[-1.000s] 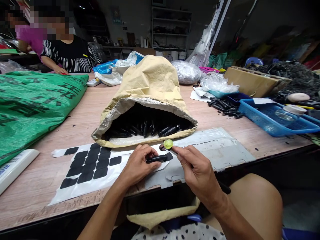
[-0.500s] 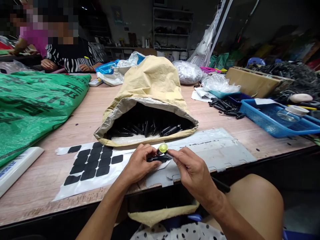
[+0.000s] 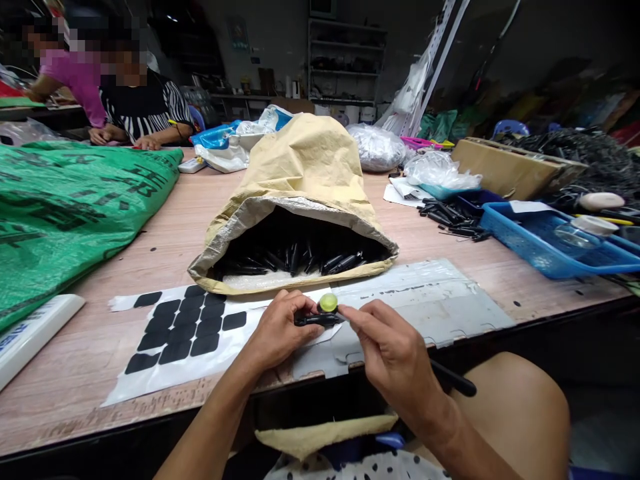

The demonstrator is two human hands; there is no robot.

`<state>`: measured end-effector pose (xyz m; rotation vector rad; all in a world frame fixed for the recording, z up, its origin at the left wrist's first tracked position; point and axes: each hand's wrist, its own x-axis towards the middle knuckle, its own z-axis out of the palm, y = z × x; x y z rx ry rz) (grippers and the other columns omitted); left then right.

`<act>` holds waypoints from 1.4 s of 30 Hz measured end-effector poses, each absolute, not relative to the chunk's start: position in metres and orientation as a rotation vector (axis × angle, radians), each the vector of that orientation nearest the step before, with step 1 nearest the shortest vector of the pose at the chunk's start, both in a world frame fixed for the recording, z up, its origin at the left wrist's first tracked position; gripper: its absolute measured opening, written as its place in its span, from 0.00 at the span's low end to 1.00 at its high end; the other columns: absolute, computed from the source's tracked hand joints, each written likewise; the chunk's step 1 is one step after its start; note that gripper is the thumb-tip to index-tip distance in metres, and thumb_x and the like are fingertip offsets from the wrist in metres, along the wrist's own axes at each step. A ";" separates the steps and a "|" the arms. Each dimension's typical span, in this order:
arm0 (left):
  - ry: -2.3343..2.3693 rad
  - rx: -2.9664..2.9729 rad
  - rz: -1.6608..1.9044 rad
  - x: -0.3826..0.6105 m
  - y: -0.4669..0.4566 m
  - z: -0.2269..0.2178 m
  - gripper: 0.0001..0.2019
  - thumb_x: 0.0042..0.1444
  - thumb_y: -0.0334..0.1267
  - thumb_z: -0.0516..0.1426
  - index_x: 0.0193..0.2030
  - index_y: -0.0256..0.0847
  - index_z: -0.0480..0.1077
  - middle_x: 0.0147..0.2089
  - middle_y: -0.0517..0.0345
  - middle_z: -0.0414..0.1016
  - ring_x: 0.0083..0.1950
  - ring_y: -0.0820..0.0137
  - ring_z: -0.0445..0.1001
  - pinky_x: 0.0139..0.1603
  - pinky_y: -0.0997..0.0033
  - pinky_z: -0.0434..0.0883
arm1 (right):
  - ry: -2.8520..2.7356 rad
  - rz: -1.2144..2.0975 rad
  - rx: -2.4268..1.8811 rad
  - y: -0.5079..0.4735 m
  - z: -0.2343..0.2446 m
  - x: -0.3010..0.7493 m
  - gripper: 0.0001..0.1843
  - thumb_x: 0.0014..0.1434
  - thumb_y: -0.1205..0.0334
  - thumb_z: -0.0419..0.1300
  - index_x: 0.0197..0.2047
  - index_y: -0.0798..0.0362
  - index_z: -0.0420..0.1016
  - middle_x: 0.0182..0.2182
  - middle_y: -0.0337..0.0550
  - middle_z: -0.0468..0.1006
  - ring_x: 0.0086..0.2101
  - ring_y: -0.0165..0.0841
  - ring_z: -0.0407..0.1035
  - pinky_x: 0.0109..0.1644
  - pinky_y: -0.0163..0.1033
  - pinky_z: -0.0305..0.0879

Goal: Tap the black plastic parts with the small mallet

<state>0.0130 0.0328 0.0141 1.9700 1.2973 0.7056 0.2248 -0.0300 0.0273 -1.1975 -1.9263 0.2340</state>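
My left hand (image 3: 280,333) is closed around a slim black tubular piece (image 3: 319,321) near the table's front edge. A round yellow-green disc (image 3: 329,303) with a dark rim sits just above that piece, close to my left fingertips; whether the two are joined I cannot tell. My right hand (image 3: 393,343) is closed on a thin tool whose black handle (image 3: 454,377) sticks out behind the palm. Its narrow grey tip lies beside the disc. Beyond my hands, a tan paper sack (image 3: 305,157) lies with its mouth facing me, and several black tubular pieces (image 3: 295,259) are inside.
A sheet of black rounded-square stickers (image 3: 190,320) lies left; grey cardboard (image 3: 425,300) lies under my hands. A green woven sack (image 3: 75,200) covers the left side. Right are a blue basket (image 3: 540,247) and loose black pieces (image 3: 453,217). Two people sit far left.
The yellow-green disc has turned its face more upward. My right hand has shifted slightly right and down, and more of the tool's black handle shows. A person across the table has moved their hands.
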 end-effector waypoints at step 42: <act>0.926 1.957 0.400 0.031 -0.058 0.003 0.20 0.67 0.59 0.50 0.43 0.51 0.77 0.38 0.59 0.81 0.39 0.65 0.76 0.40 0.69 0.68 | -1.824 -0.236 -1.664 0.025 -0.021 0.337 0.12 0.64 0.63 0.58 0.48 0.48 0.81 0.37 0.43 0.78 0.40 0.38 0.69 0.47 0.43 0.64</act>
